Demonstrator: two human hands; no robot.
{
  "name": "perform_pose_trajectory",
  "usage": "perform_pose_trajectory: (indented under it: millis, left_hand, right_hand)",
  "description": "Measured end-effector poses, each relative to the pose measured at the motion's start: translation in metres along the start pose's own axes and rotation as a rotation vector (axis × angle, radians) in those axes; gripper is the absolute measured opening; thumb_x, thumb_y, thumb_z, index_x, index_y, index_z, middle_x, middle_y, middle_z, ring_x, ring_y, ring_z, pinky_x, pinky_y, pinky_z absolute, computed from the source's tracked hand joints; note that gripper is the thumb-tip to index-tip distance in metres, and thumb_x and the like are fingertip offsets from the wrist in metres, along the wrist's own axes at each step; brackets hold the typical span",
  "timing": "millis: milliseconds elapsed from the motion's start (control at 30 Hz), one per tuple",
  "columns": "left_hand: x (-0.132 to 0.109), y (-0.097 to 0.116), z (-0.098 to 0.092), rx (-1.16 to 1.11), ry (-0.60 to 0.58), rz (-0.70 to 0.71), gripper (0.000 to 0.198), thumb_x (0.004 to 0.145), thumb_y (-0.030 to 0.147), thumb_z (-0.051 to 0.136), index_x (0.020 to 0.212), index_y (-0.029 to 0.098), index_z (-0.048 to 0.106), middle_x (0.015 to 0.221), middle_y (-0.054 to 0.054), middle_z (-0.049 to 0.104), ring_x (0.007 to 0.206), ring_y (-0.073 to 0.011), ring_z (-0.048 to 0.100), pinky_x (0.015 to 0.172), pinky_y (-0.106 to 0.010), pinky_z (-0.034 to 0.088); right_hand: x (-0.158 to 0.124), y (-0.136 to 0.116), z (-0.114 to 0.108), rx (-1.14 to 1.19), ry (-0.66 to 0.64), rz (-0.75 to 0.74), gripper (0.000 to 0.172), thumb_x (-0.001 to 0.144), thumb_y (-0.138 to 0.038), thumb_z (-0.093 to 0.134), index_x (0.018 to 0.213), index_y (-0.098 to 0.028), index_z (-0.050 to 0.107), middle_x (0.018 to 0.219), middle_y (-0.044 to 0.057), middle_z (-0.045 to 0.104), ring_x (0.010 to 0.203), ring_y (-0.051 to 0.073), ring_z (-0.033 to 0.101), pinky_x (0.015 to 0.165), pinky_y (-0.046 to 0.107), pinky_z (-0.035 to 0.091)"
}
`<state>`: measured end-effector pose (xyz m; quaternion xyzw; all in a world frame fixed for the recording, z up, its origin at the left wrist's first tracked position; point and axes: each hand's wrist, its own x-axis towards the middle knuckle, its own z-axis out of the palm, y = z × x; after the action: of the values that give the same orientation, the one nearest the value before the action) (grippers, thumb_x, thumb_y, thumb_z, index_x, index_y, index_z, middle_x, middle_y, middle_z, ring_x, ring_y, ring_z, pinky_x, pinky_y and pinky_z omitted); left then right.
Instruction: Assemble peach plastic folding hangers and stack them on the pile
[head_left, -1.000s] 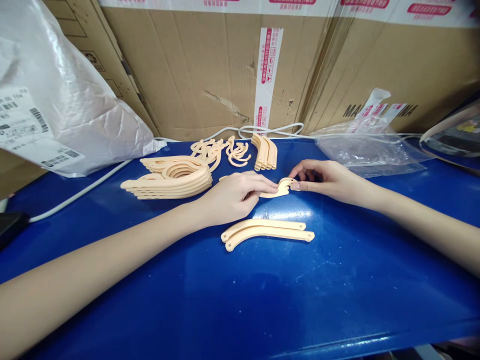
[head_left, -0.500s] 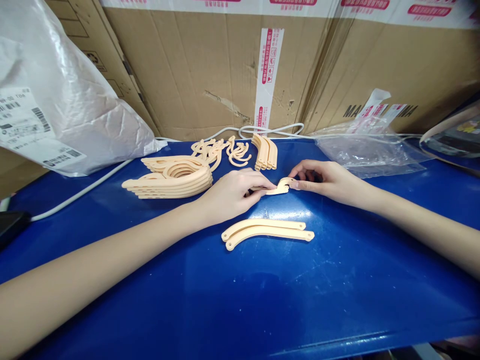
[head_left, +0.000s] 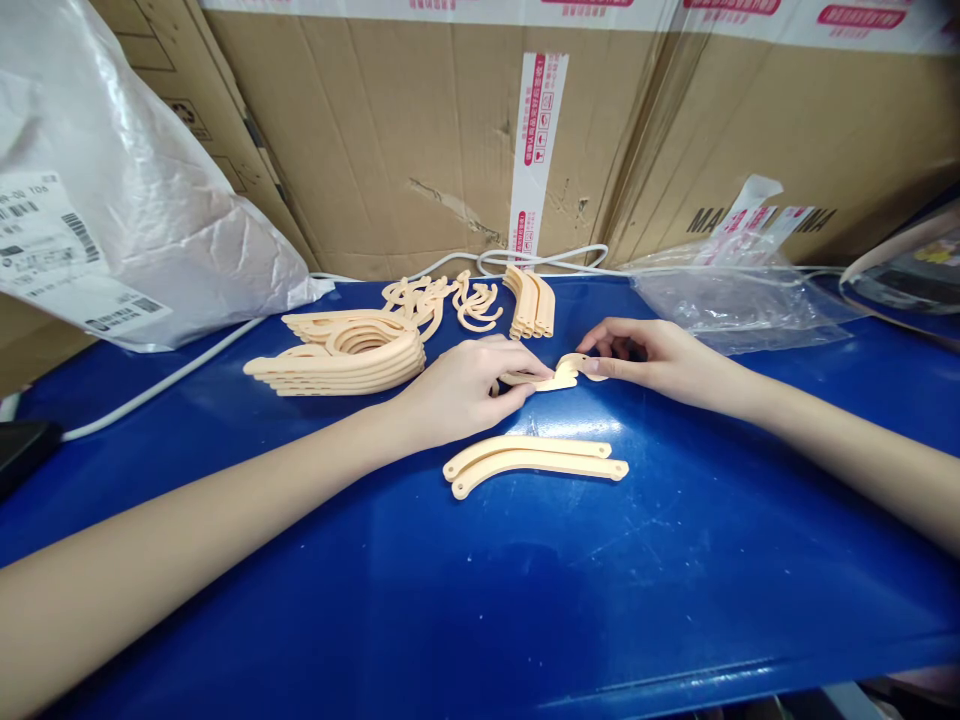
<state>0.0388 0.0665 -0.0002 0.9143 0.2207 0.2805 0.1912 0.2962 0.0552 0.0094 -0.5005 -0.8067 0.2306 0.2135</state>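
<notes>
My left hand (head_left: 484, 390) presses a cream plastic hanger piece (head_left: 556, 383) near the tabletop, fingers closed over its left part. Between the thumb and fingers of my right hand (head_left: 637, 360) is a curved cream hanger hook (head_left: 574, 364), which meets the right end of that piece. Whether the two are joined I cannot tell. Two long curved hanger arms (head_left: 540, 470) lie side by side nearer to me. Behind my left hand are a stack of cream hanger bodies (head_left: 345, 365), a heap of loose hooks (head_left: 476, 300) and a bundle of short curved arms (head_left: 529, 303).
Large cardboard boxes (head_left: 390, 140) wall off the back of the blue table (head_left: 480, 600). A white plastic parcel (head_left: 165, 230) leans at the left, beside a white cable (head_left: 165, 380) and a dark object (head_left: 26, 450). Clear plastic bags (head_left: 735, 310) lie back right.
The hook in my right hand has turned, so its curved end now shows below my right thumb. My left hand stays nearly still, and the other pieces lie as before.
</notes>
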Motion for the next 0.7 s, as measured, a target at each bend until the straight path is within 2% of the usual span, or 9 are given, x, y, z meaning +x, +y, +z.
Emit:
perform_pose_trajectory:
  millis: [233,433,567,633,700]
  left_hand:
    - [0.004,0.011,-0.008,0.107,0.017,0.031,0.024,0.093,0.014,0.05,0.11,0.016,0.067,0.107,-0.006,0.072,0.102,-0.0197,0.064,0.091,-0.035,0.049]
    - [0.005,0.04,-0.034,0.361,0.07,0.054,0.024,0.094,0.016,0.045,0.107,0.019,0.066,0.106,-0.004,0.07,0.104,-0.0216,0.063,0.091,-0.036,0.048]
    - [-0.013,0.049,-0.049,0.647,0.0,-0.022,0.023,0.094,0.023,0.045,0.098,0.019,0.068,0.097,-0.007,0.069,0.095,-0.0267,0.064,0.08,-0.041,0.05]
    - [-0.025,0.048,-0.05,0.738,-0.077,-0.028,0.025,0.095,0.028,0.045,0.093,0.017,0.068,0.09,-0.008,0.069,0.085,-0.0272,0.065,0.073,-0.04,0.05]
    - [-0.035,0.043,-0.048,0.792,-0.116,0.011,0.028,0.096,0.031,0.046,0.093,0.015,0.069,0.092,-0.01,0.069,0.083,-0.0266,0.064,0.071,-0.039,0.05]
  right_hand:
    - [-0.003,-0.007,-0.004,-0.031,0.059,0.007,0.037,0.089,-0.056,0.053,0.096,-0.022,0.066,0.088,0.004,0.066,0.071,0.017,0.053,0.063,0.031,0.039]
    - [-0.008,-0.014,-0.006,-0.231,0.16,-0.159,0.032,0.091,-0.05,0.054,0.099,-0.022,0.066,0.081,0.003,0.061,0.073,0.018,0.055,0.065,0.032,0.04]
    - [-0.013,-0.019,-0.003,-0.297,0.145,-0.339,0.025,0.093,-0.039,0.054,0.104,-0.022,0.069,0.088,0.005,0.062,0.083,0.02,0.057,0.074,0.034,0.045]
    - [-0.015,-0.023,0.0,-0.314,0.1,-0.415,0.026,0.095,-0.036,0.052,0.11,-0.024,0.07,0.092,0.006,0.062,0.088,0.02,0.057,0.078,0.034,0.045]
    - [-0.018,-0.026,0.003,-0.335,0.075,-0.46,0.027,0.096,-0.034,0.051,0.112,-0.025,0.071,0.093,0.006,0.062,0.089,0.02,0.057,0.079,0.035,0.045]
